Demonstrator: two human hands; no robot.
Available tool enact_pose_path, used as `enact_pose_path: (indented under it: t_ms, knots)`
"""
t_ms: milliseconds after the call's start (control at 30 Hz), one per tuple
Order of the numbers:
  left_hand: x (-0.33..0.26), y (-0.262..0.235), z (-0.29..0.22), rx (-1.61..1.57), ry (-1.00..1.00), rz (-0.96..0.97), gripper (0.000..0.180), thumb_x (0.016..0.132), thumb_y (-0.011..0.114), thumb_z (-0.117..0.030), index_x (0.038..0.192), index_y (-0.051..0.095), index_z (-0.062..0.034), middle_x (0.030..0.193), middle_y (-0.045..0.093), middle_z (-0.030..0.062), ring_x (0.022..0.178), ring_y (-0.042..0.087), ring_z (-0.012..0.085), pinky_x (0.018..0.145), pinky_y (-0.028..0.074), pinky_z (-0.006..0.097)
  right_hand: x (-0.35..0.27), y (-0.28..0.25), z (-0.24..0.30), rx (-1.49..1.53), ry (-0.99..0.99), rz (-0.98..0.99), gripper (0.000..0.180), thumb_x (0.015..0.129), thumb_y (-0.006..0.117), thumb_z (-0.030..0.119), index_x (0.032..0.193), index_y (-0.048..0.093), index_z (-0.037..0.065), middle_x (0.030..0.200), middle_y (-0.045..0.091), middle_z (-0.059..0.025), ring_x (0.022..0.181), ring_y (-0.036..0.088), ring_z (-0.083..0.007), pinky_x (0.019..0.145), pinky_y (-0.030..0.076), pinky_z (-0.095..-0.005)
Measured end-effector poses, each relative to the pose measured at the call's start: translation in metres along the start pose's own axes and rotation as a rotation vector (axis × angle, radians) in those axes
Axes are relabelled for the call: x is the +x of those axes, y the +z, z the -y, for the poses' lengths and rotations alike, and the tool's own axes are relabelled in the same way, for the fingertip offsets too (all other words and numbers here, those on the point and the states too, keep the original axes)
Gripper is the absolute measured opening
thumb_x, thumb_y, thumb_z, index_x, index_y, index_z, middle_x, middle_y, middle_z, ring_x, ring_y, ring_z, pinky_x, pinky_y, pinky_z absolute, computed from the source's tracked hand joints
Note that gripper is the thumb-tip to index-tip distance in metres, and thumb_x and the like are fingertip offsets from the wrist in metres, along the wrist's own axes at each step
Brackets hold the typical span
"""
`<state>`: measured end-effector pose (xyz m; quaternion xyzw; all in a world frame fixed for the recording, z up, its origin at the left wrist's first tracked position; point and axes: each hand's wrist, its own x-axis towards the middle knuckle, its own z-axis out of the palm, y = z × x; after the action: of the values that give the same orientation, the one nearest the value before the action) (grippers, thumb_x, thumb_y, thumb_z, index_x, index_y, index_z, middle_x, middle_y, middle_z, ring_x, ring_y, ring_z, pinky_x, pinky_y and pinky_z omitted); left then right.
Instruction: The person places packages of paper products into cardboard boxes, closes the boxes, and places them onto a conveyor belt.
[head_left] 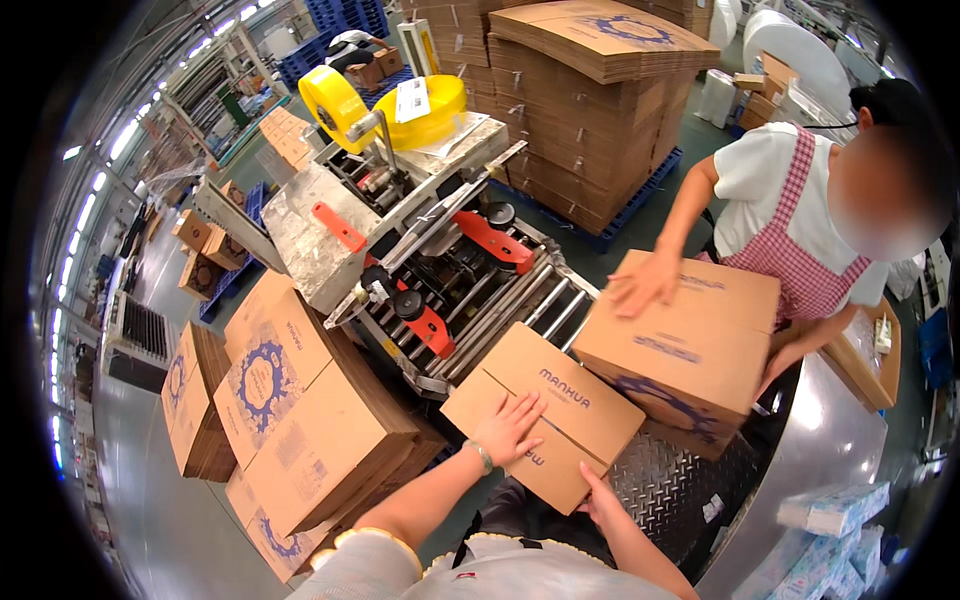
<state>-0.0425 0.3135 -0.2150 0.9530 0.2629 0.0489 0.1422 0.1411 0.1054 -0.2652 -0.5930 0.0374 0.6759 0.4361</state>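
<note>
Brown cardboard box (583, 428), flaps folded shut, sits right in front of the wearer, both bare hands on it. Left hand (510, 430) is flat on the top, palm down, fingers spread, tips about at the centre seam; pressing against the cardboard only, not closed around anything. Box extends out past those fingers, toward the far side and to the right. Right hand (603, 502) is at the near right edge: one digit up by the top face, the rest lower along the side. Hand partly curled at the edge; can't tell how tight, or whether fingers go underneath. So box lies between the two hands, top face tilted in view, underside hidden.

Larger carton (690, 325) just beside it on the right; can't tell if they touch. Co-worker's hand (645, 283) is flat on that carton's top, other arm down its far right side. Metal rollers (520, 318) just beyond the box, part of a machine with orange arms (495, 242) and yellow tape rolls (425, 115). Flattened cartons (310, 420) stacked left. Textured metal plate (670, 485) to the right, below the larger carton.
</note>
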Motion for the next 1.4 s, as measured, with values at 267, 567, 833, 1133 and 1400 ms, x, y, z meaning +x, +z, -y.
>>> enact_pose_path:
  t_ms: [267, 567, 833, 1133, 1400]
  knots:
    - [0.043, 0.008, 0.045, 0.070, 0.138, 0.082, 0.068, 0.100, 0.043, -0.055, 0.158, 0.031, -0.0214, 0.165, 0.026, 0.0088, 0.152, 0.023, 0.0286, 0.122, 0.015, 0.058, 0.028, 0.013, -0.005, 0.283, -0.035, 0.128, 0.071, 0.097, 0.063, 0.045, 0.153, 0.026, 0.021, 0.145, 0.050, -0.0111, 0.127, 0.056, -0.0351, 0.085, 0.054, -0.0651]
    - [0.119, -0.017, 0.174, 0.111, -0.061, -0.094, 0.076, 0.097, 0.042, -0.062, 0.157, 0.033, -0.0150, 0.163, 0.032, 0.0093, 0.152, 0.026, 0.0254, 0.120, 0.014, 0.061, 0.101, 0.152, 0.099, 0.431, -0.401, -0.124, 0.073, 0.102, 0.052, 0.053, 0.155, 0.025, 0.012, 0.152, 0.041, -0.0130, 0.138, 0.045, -0.0295, 0.106, 0.045, -0.0513]
    - [0.148, -0.038, 0.263, 0.100, -0.336, -0.222, 0.060, 0.099, 0.052, -0.045, 0.149, 0.044, -0.0122, 0.156, 0.043, 0.0053, 0.149, 0.031, 0.0245, 0.121, 0.016, 0.059, 0.216, 0.220, 0.175, 0.151, -0.752, -0.343, 0.072, 0.105, 0.051, 0.043, 0.158, 0.019, 0.006, 0.154, 0.038, -0.0189, 0.134, 0.046, -0.0305, 0.109, 0.041, -0.0408]
    - [-0.072, -0.084, 0.216, -0.034, -0.345, -0.250, 0.048, 0.087, 0.069, -0.022, 0.132, 0.058, -0.0072, 0.148, 0.048, 0.0135, 0.144, 0.037, 0.0311, 0.120, 0.024, 0.055, 0.209, 0.284, 0.223, -0.003, -0.306, -0.127, 0.106, 0.086, 0.055, 0.076, 0.159, 0.014, 0.010, 0.163, 0.021, -0.0158, 0.149, 0.024, -0.0338, 0.118, 0.012, -0.0631]
    - [-0.276, -0.047, 0.180, 0.403, -0.454, 0.247, 0.068, 0.087, 0.065, -0.026, 0.148, 0.040, -0.0103, 0.159, 0.035, 0.0106, 0.148, 0.034, 0.0263, 0.117, 0.025, 0.060, -0.121, 0.373, 0.202, -0.446, -0.859, 0.813, 0.015, 0.090, 0.061, 0.012, 0.102, 0.066, 0.003, 0.099, 0.061, -0.0107, 0.091, 0.058, -0.0232, 0.097, 0.043, -0.0427]
